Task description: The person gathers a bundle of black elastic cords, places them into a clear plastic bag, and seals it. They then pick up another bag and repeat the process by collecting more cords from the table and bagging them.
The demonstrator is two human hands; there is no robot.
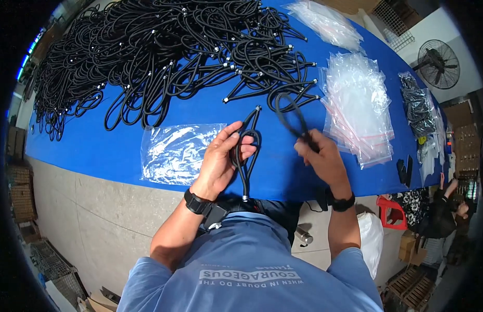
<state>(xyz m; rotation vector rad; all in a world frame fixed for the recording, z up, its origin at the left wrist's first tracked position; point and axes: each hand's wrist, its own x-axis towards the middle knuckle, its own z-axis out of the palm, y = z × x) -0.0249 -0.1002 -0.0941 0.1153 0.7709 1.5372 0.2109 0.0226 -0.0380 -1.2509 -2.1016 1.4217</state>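
Black elastic cord loops (246,184) with silvery metal end clips hang from my left hand (219,158), whose fingers and thumb are closed around them near the table's front edge. To the right, my right hand (324,156) grips another black cord loop (302,122), which is raised and smeared by motion. Beside my left hand, a clear plastic bag (180,153) lies flat on the blue table. A large tangled pile of black cord loops (147,44) covers the far left and middle of the table, several with silvery clips showing.
The blue tablecloth (85,148) bears a stack of clear zip bags (358,99) at right and another bag stack (330,26) behind. Dark packaged goods (418,112) lie near the right edge. A fan (438,63), red stool (391,214) and another person (441,218) are at right.
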